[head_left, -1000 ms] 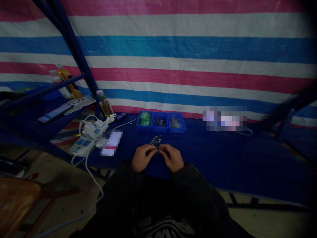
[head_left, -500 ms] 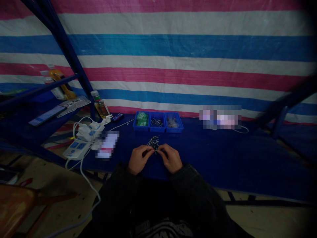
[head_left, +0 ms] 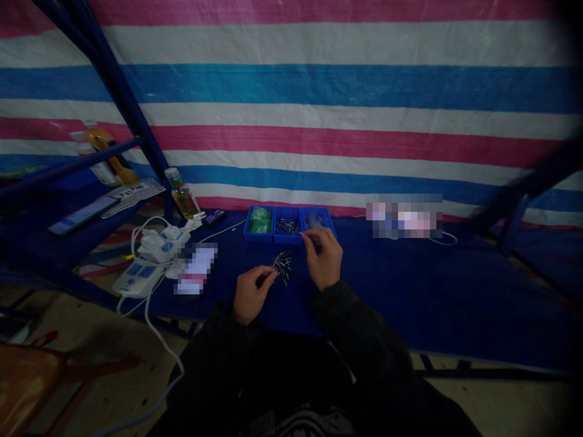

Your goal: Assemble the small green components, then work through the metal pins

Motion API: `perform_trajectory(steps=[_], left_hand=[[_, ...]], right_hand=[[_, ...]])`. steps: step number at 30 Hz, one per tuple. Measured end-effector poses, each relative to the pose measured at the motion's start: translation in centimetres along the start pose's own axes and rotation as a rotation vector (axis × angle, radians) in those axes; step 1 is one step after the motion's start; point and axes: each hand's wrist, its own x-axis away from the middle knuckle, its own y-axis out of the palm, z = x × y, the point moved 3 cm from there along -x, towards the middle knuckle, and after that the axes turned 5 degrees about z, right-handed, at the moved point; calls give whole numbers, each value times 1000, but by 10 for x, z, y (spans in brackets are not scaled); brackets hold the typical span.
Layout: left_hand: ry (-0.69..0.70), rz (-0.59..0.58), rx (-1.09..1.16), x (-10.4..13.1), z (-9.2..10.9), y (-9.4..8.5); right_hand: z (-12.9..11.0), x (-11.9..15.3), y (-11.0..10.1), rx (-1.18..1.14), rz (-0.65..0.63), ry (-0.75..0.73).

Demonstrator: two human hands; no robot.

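Both hands worked over the blue bench (head_left: 410, 291). Left hand (head_left: 251, 293) rested near the bench's front edge, fingers curled, its tips pinched on what looked like a small pin, though that was too small to be sure. Right hand (head_left: 324, 257) reached toward the blue bins (head_left: 289, 224), thumb and forefinger pressed together on something tiny. A loose pile of metal pins (head_left: 281, 264) lay between the hands, so plenty seemed left; the middle bin already held some pins.
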Motion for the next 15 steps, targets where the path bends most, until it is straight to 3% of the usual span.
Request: perform_trajectory(steps=[2, 4, 6, 11, 15], left_hand=[[-3, -5, 2, 0, 0, 0], [3, -11, 10, 1, 1, 0], [14, -12, 17, 2, 2, 0], [22, -7, 17, 2, 5, 0], [29, -16, 15, 1, 5, 1]], right_hand=[[3, -16, 9, 57, 10, 18], [11, -15, 15, 88, -5, 23], [20, 1, 16, 83, -59, 23], [35, 55, 10, 184, -331, -23], [33, 64, 11, 276, -401, -109]])
